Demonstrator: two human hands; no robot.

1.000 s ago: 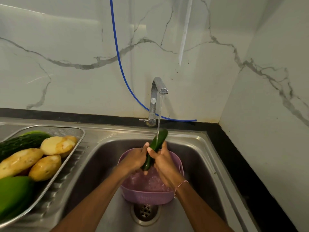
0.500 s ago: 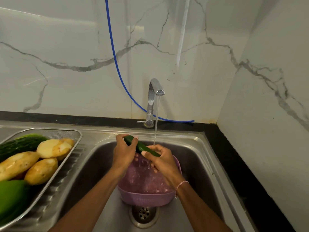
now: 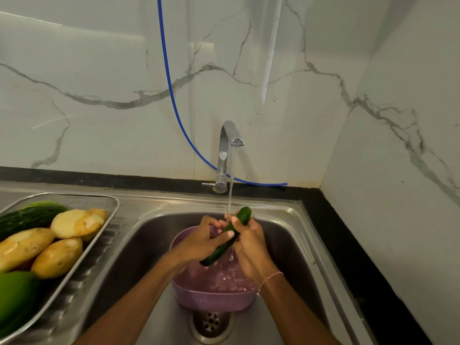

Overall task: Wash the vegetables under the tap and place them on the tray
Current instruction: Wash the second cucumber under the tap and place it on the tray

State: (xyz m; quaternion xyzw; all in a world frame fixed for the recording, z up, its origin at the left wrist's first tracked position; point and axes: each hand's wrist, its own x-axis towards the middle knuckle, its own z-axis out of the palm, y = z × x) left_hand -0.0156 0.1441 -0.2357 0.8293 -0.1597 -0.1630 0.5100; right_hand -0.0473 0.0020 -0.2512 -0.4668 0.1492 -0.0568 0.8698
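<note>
A dark green cucumber [image 3: 242, 214] slants under the running tap [image 3: 227, 155], its upper end pointing up and right. My left hand [image 3: 199, 241] wraps its middle and my right hand [image 3: 251, 241] grips it from the right. Both hands are over a purple basin [image 3: 211, 298] holding water in the sink [image 3: 149, 235]. At the left, the metal mesh tray [image 3: 113, 207] holds several yellow potatoes [image 3: 74, 222], a dark green gourd [image 3: 29, 216] and a light green vegetable [image 3: 15, 295].
A blue hose [image 3: 171, 95] hangs down the marble wall and runs behind the tap. The sink drain [image 3: 210, 322] lies just in front of the basin. A black counter edge [image 3: 361, 257] runs along the right, against the side wall.
The cucumber has been turned in my hands: it lay nearly level with its end to the left half a second ago, and now slants up to the right under the water stream.
</note>
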